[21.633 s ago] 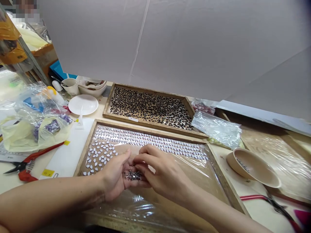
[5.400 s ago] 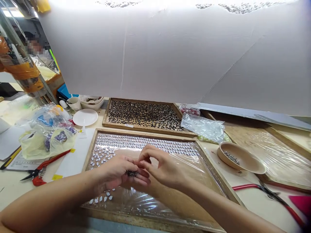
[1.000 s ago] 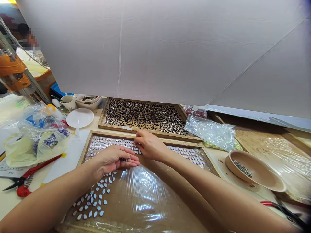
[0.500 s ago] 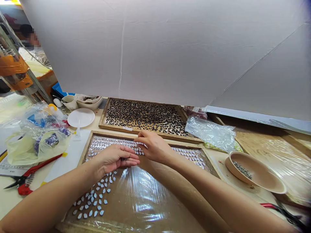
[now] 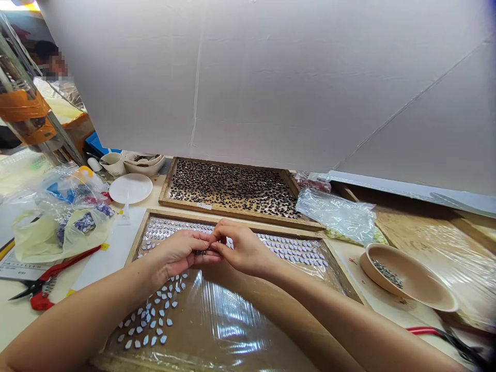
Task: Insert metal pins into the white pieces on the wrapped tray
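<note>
Tiny metal pieces [image 5: 200, 252] lie in the cupped left hand [image 5: 176, 254] at frame centre; the right hand [image 5: 242, 251] pinches them, over the film-covered tray [image 5: 136, 242].

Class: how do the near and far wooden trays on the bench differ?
The near tray holds pale teardrop pieces, partly in rows; the far tray holds scattered dark pieces. Much of the near tray is bare shiny film; the far tray is covered throughout. The left hand and right hand meet over the near tray, not the far tray. Both are shallow wooden rectangles.
</note>
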The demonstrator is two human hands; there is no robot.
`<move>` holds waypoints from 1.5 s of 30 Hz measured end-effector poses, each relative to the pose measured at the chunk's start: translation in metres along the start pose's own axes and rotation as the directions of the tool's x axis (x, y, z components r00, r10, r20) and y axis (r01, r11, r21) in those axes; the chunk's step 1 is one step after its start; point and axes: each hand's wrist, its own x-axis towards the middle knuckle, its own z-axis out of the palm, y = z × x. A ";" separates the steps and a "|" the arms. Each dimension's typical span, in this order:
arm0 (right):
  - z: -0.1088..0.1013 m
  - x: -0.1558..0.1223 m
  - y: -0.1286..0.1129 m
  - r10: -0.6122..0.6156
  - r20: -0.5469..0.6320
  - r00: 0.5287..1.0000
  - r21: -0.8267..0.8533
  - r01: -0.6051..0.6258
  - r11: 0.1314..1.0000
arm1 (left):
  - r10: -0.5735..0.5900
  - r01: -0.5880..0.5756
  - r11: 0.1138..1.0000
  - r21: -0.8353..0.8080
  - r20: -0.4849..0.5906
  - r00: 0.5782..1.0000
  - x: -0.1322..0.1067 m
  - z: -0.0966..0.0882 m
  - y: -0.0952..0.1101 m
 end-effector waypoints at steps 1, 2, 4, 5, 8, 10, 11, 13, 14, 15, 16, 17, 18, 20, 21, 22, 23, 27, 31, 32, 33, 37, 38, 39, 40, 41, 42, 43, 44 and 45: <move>0.000 0.000 0.001 0.013 -0.001 1.000 0.004 -0.013 1.000 | -0.003 0.003 1.000 0.001 0.001 1.000 0.000 0.000 0.000; 0.000 -0.001 0.002 0.024 -0.004 1.000 0.007 -0.024 1.000 | -0.006 0.006 1.000 0.004 0.003 1.000 0.000 0.000 0.000; 0.000 -0.002 0.003 0.036 -0.013 0.999 0.012 -0.036 0.999 | -0.012 0.012 1.000 0.010 0.007 1.000 -0.001 0.001 0.001; 0.000 -0.002 0.003 0.037 -0.015 0.999 0.013 -0.037 0.999 | -0.014 0.014 1.000 0.014 0.009 1.000 -0.001 0.002 0.001; -0.003 -0.004 0.001 0.023 -0.012 1.000 0.010 -0.023 1.000 | -0.017 0.017 1.000 0.025 0.005 1.000 -0.001 0.003 0.002; -0.007 -0.003 0.002 0.002 -0.026 1.000 0.007 -0.001 1.000 | -0.026 0.026 0.999 0.033 -0.006 1.000 -0.001 0.003 0.002; -0.009 -0.003 0.004 -0.016 -0.043 0.999 -0.009 0.015 1.000 | -0.034 0.034 0.999 0.038 -0.015 0.999 -0.001 0.003 0.002; -0.013 -0.001 0.011 -0.053 -0.082 0.995 -0.089 0.045 0.995 | -0.054 0.055 0.997 0.049 -0.033 0.998 -0.001 0.002 0.001; -0.014 0.000 0.016 -0.069 -0.096 0.993 -0.151 0.054 0.987 | -0.063 0.066 0.996 0.055 -0.041 0.997 -0.001 0.002 0.001; -0.014 0.001 0.021 -0.083 -0.099 0.992 -0.217 0.060 0.974 | -0.073 0.076 0.995 0.061 -0.048 0.996 -0.001 0.001 0.001; -0.014 0.002 0.027 -0.094 -0.091 0.991 -0.277 0.065 0.959 | -0.084 0.087 0.994 0.068 -0.052 0.995 -0.001 0.001 0.001; -0.013 0.003 0.031 -0.102 -0.076 0.992 -0.325 0.072 0.943 | -0.095 0.099 0.992 0.075 -0.054 0.994 -0.002 0.001 0.001; -0.011 0.003 0.035 -0.109 -0.056 0.992 -0.362 0.082 0.929 | -0.107 0.111 0.990 0.082 -0.054 0.993 -0.002 0.001 0.001; -0.006 0.003 0.040 -0.119 -0.018 0.993 -0.417 0.101 0.903 | -0.128 0.133 0.987 0.094 -0.052 0.990 -0.003 0.001 0.001; -0.003 0.003 0.040 -0.120 -0.002 0.993 -0.437 0.107 0.893 | -0.138 0.143 0.985 0.098 -0.051 0.989 -0.003 0.002 0.001; -0.001 0.003 0.040 -0.121 0.012 0.993 -0.456 0.113 0.883 | -0.145 0.149 0.984 0.101 -0.051 0.988 -0.004 0.002 0.001; 0.001 0.002 0.039 -0.123 0.026 0.992 -0.472 0.121 0.873 | -0.151 0.155 0.982 0.104 -0.051 0.987 -0.004 0.002 0.001; 0.004 0.003 0.037 -0.135 0.069 0.989 -0.504 0.151 0.851 | -0.163 0.168 0.980 0.110 -0.055 0.985 -0.004 0.002 0.002; 0.005 0.004 0.037 -0.145 0.078 0.986 -0.510 0.164 0.844 | -0.163 0.169 0.979 0.115 -0.060 0.985 -0.004 0.002 0.002; 0.005 0.004 0.037 -0.146 0.079 0.986 -0.512 0.166 0.843 | -0.161 0.168 0.979 0.116 -0.061 0.985 -0.004 0.002 0.002; 0.006 0.005 0.038 -0.146 0.081 0.986 -0.514 0.167 0.841 | -0.160 0.166 0.979 0.116 -0.061 0.985 -0.004 0.002 0.002; 0.007 0.005 0.038 -0.146 0.071 0.987 -0.527 0.162 0.835 | -0.155 0.161 0.980 0.119 -0.060 0.986 -0.005 0.003 0.002; 0.008 0.004 0.038 -0.147 0.068 0.987 -0.528 0.160 0.834 | -0.155 0.161 0.980 0.119 -0.060 0.986 -0.005 0.003 0.002; 0.008 0.004 0.039 -0.148 0.067 0.987 -0.527 0.161 0.835 | -0.155 0.161 0.980 0.119 -0.061 0.986 -0.005 0.003 0.002; 0.008 0.004 0.039 -0.150 0.068 0.986 -0.524 0.164 0.836 | -0.155 0.162 0.980 0.117 -0.063 0.986 -0.005 0.003 0.002; 0.008 0.004 0.040 -0.152 0.071 0.986 -0.519 0.167 0.838 | -0.155 0.162 0.980 0.116 -0.064 0.986 -0.005 0.003 0.002; 0.007 0.004 0.040 -0.154 0.071 0.986 -0.512 0.168 0.842 | -0.155 0.162 0.980 0.113 -0.065 0.986 -0.004 0.003 0.003; 0.006 0.003 0.039 -0.158 0.064 0.985 -0.501 0.168 0.849 | -0.154 0.161 0.981 0.110 -0.065 0.986 -0.004 0.003 0.003; 0.004 0.002 0.038 -0.164 0.048 0.985 -0.482 0.167 0.860 | -0.152 0.158 0.982 0.106 -0.063 0.986 -0.004 0.003 0.003; 0.002 0.001 0.035 -0.173 0.024 0.985 -0.454 0.165 0.876 | -0.147 0.152 0.983 0.102 -0.061 0.987 -0.004 0.004 0.002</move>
